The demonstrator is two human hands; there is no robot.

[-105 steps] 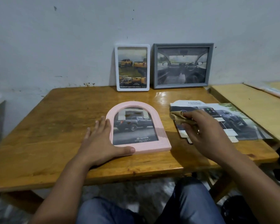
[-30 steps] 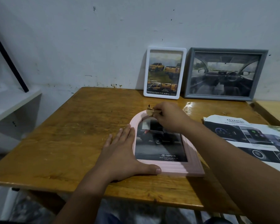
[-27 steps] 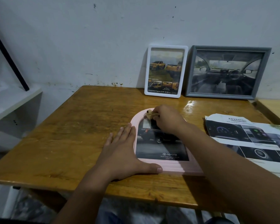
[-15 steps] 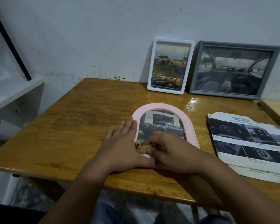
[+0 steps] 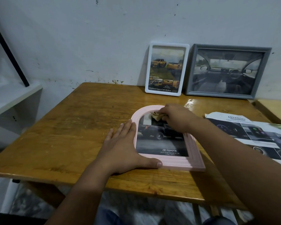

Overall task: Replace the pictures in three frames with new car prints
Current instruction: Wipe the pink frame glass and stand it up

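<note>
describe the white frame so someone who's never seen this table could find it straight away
Look to the far edge of the wooden table, where two frames lean against the wall. The white frame is the left one, upright with rounded corners and showing yellow pickups, unlike the wider grey frame beside it.

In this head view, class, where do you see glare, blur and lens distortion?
Head view: glare shines on the wooden table behind the right hand; the floor below is blurred; the wide lens tilts the grey frame and white frame.
</note>
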